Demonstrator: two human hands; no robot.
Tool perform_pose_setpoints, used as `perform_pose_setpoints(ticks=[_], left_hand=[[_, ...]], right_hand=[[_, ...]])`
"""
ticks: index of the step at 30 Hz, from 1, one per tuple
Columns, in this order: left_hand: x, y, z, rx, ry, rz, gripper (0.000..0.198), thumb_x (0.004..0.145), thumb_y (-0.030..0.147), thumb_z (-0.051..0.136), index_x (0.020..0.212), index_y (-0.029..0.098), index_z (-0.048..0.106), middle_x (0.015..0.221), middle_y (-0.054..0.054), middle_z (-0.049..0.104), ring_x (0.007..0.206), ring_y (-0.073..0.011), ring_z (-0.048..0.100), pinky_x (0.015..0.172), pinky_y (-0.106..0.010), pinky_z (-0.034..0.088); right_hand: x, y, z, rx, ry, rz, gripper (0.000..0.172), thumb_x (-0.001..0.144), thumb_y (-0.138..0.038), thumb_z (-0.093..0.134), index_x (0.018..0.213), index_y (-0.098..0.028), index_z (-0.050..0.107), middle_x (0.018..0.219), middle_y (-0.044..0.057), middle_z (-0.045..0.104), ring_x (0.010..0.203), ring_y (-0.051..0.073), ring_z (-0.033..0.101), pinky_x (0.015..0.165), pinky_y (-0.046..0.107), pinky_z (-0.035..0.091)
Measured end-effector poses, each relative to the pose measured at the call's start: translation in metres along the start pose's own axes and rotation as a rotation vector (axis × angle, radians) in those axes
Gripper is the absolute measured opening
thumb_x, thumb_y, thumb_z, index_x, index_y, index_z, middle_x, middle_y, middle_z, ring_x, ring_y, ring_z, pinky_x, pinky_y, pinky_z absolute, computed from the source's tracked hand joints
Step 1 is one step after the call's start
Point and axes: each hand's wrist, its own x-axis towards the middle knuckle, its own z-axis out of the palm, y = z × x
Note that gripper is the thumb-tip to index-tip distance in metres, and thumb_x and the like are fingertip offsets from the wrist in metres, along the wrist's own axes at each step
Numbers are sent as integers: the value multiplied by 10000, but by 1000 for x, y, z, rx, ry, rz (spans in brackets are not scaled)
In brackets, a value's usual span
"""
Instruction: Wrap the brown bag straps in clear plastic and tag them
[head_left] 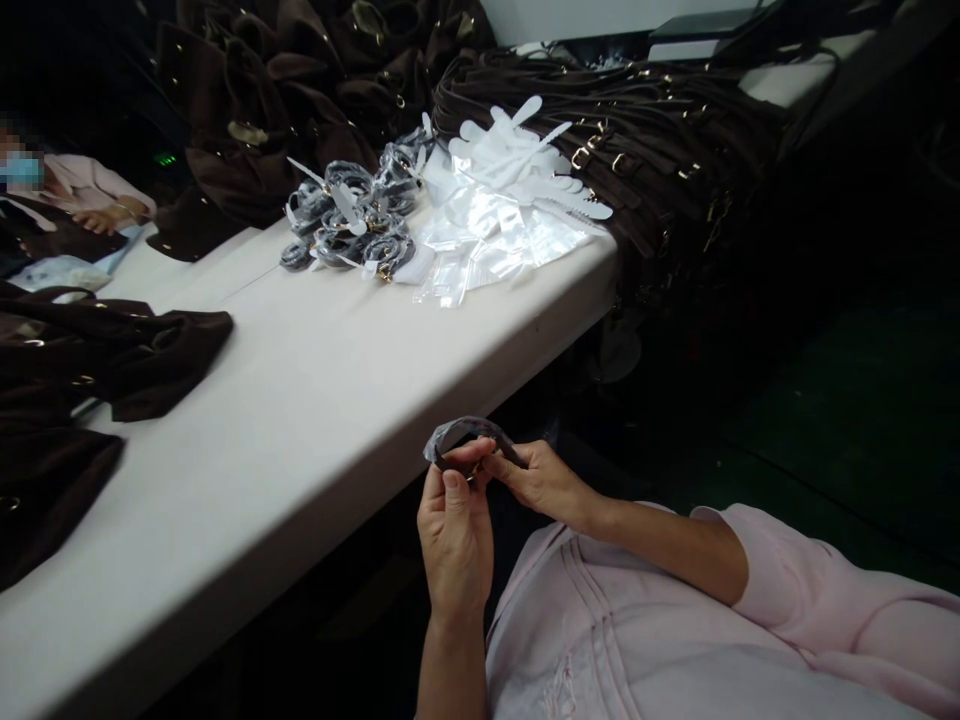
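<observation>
A dark strap [499,436], looped into a curve and partly covered in clear plastic, is held between both hands just off the table's front edge. My left hand [454,540] pinches the loop's near end, thumb up. My right hand [551,485] grips the other side, its fingers meeting the left hand's fingertips. A small gold glint of metal shows between the fingers; its shape is hidden. Beyond them on the table lie several coiled straps in plastic [360,215], beside a heap of clear plastic bags [487,235] and white strips [517,160].
Many brown straps with gold buckles [637,150] hang over the right end of the white table [285,380]. Dark brown bags [285,80] are piled at the back, and more brown bags [150,350] lie at left. Another person [97,195] sits across the table.
</observation>
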Motion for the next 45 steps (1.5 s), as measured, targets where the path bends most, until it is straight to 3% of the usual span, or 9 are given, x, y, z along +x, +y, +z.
perform_pose_setpoints(ticks=[6, 10, 14, 18, 27, 31, 34, 39, 45], left_hand=[[-5, -2, -13, 53, -41, -56, 231, 927, 393, 579, 896, 170, 634, 1037, -96, 727, 1015, -214, 667, 882, -329, 528], [-4, 19, -21, -224, -32, -138, 236, 875, 409, 655, 830, 180, 622, 787, 0, 713, 764, -120, 684, 842, -277, 560], [-2, 48, -19, -639, 2, -213, 48, 955, 182, 553, 994, 172, 579, 741, 53, 633, 593, -21, 601, 680, -129, 540], [-2, 61, -17, -794, 33, -183, 403, 874, -76, 415, 1223, 118, 468, 895, -5, 643, 754, -20, 640, 774, -107, 524], [12, 57, -31, -455, 9, -66, 187, 763, 225, 800, 890, 165, 677, 753, 61, 721, 646, -34, 680, 678, -83, 554], [20, 44, -27, -98, 146, 195, 196, 792, 380, 753, 839, 193, 719, 910, 0, 773, 898, -161, 732, 900, -294, 580], [21, 25, -24, 217, 187, 374, 138, 876, 319, 670, 896, 197, 731, 1076, -52, 751, 1121, -252, 661, 1069, -478, 452], [21, 1, -31, 708, -40, 474, 198, 912, 188, 579, 1001, 221, 753, 1177, -94, 714, 1240, -287, 580, 1093, -513, 399], [21, 2, -41, 730, -242, 371, 212, 872, 201, 632, 1038, 237, 758, 1111, -104, 737, 1181, -292, 624, 1046, -473, 467]], right_hand=[[-2, -1, -4, 23, -62, 50, 611, 795, -696, 594, 809, -95, 705, 517, -53, 400, 428, 38, 271, 398, 202, 159], [-5, -2, -7, 79, -130, 121, 573, 776, -643, 664, 928, -92, 703, 482, -89, 338, 397, 32, 247, 376, 191, 151], [-8, -1, -8, 161, -193, 36, 624, 778, -577, 711, 1170, -110, 581, 545, -99, 384, 433, 39, 315, 408, 177, 225], [-9, 2, -9, 187, -208, -43, 502, 889, -590, 569, 1098, -139, 503, 541, -86, 447, 451, 52, 353, 444, 177, 260], [-17, -3, -5, 80, -327, 55, 504, 931, -587, 488, 1014, -105, 609, 515, -45, 522, 388, 38, 287, 389, 174, 203], [-21, -2, 1, 75, -371, 70, 483, 935, -578, 482, 1003, -113, 596, 546, -34, 556, 375, 40, 346, 385, 165, 254], [-23, -3, 5, 89, -389, 83, 462, 939, -565, 482, 996, -118, 585, 556, -29, 571, 371, 42, 377, 380, 158, 275], [-27, -21, 4, 132, -362, 101, 443, 932, -549, 509, 935, -114, 597, 510, -28, 567, 341, 42, 359, 361, 161, 261], [-35, -43, -2, 310, -328, 152, 439, 910, -549, 552, 894, -115, 610, 521, -12, 593, 327, 34, 351, 341, 162, 222]])
